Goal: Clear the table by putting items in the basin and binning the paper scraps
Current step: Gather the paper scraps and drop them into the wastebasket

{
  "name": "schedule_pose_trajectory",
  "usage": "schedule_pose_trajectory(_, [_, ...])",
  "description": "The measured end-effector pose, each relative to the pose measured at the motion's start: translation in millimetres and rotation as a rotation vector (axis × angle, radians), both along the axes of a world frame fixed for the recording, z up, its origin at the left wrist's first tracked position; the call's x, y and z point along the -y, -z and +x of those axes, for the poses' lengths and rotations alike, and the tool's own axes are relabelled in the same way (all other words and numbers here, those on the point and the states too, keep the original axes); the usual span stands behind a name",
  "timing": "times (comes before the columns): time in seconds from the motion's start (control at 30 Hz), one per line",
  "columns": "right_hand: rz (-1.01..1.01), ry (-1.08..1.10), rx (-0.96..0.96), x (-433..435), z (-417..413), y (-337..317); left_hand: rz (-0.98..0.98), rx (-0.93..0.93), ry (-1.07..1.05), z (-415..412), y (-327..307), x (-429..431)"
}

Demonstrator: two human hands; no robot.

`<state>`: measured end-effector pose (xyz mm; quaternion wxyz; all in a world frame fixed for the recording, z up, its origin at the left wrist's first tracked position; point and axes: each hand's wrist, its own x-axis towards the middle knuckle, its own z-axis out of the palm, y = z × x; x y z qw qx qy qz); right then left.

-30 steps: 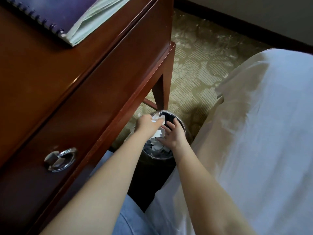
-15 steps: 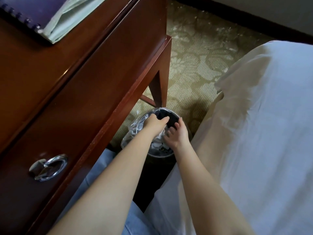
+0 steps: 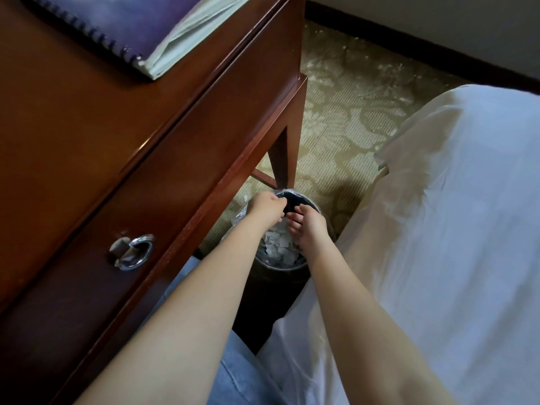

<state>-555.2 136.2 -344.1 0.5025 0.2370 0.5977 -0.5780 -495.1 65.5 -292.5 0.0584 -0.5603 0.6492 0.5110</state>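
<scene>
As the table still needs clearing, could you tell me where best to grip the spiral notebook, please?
I'd pinch the spiral notebook at its near corner by the binding, coming from the table's front edge: it lies flat, and the coil keeps the pages together.

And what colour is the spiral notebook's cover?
The spiral notebook's cover is purple; the head view shows it.

- Nothing legible: no text, label, brand, number or sign can be read.
- The spiral notebook (image 3: 122,16) cover shows only a blurred purple pattern, with no readable title.
- The paper scraps (image 3: 279,247) in the bin (image 3: 280,266) are too small to tell any print.
</scene>
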Motion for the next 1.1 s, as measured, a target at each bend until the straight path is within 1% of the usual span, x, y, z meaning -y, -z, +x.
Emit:
schedule_pose_trajectory(0.2, [-0.031,-0.012,-0.11,2.7,3.8,-47.0,-0.05,-0.086,0.034,20.3,-35.7,-7.9])
schedule_pose_trajectory(0.33, [-0.098,0.003,-0.197,6.2,13.1,-79.4,-0.144,-0.164,0.048,36.8,-63.6,-15.8])
schedule_pose_trajectory(0.43, [-0.169,0.02,-0.244,5.2,18.5,-110.7,-0.201,-0.286,0.044,49.7,-90.3,-23.0])
schedule_pose_trajectory(0.57, [-0.266,0.021,-0.299,1.6,22.4,-153.1,-0.363,-0.477,0.078,66.1,-139.4,-33.7])
schedule_pose_trajectory(0.73, [-0.399,0.051,-0.466,6.5,37.3,-218.8,-0.503,-0.72,-0.04,83.7,-202.3,-30.0])
schedule_pose_trajectory(0.83, [-0.494,0.007,-0.554,17.8,54.6,-266.2,-0.56,-0.842,-0.119,98.9,-240.0,-22.8])
schedule_pose_trajectory(0.97, [-0.644,-0.069,-0.684,35.2,92.3,-312.2,-0.684,-0.89,-0.191,139.4,-279.7,-8.0])
schedule_pose_trajectory(1.1, [-0.668,-0.286,-0.866,60.9,144.9,-334.5,-0.793,-0.879,-0.356,200.3,-301.5,12.2])
